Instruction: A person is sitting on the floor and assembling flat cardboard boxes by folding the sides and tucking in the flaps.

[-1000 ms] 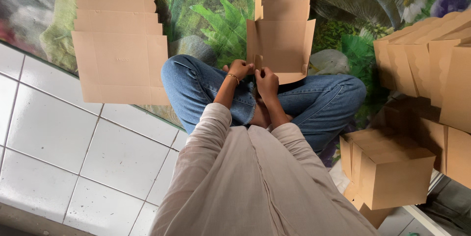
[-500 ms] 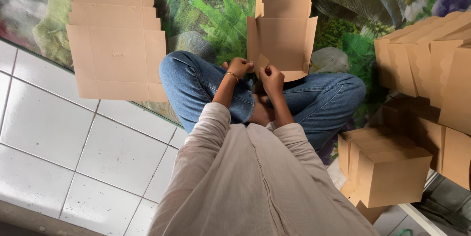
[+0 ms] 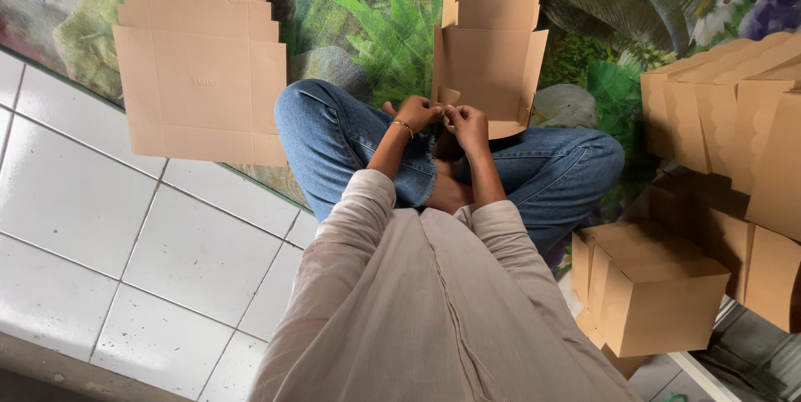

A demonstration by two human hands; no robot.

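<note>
Head view, looking straight down. Person sat cross-legged in blue jeans [image 3: 334, 131] on a leaf-printed mat [image 3: 380, 30], white floor tiles [image 3: 100, 227] to one side.

Flat cardboard blank [image 3: 492, 60] lay unfolded over the knees and stretched away from the body; its near edge met both hands. Left hand [image 3: 417, 110], a thin bracelet [image 3: 404, 126] on that wrist, had fingers curled and pressed together at the blank's lower corner, where a small tab [image 3: 449, 96] stuck out. Right hand [image 3: 467, 122] sat just beside the left one, touching or nearly so, fingertips pinching the same near edge of the blank. Thumbs met between the two hands; the exact grip on the tab was too small to tell. The bulk of the blank lay beyond the fingers, with only the bottom margin between them.

A stack of flat blanks [image 3: 200, 76] rested on the mat and tiles well apart, on the left-hand side. Folded boxes [image 3: 651, 289] stood close by the right knee, with a taller row of boxes [image 3: 734, 110] behind them.

Beige long sleeves [image 3: 350, 227] covered both arms to the wrist.
</note>
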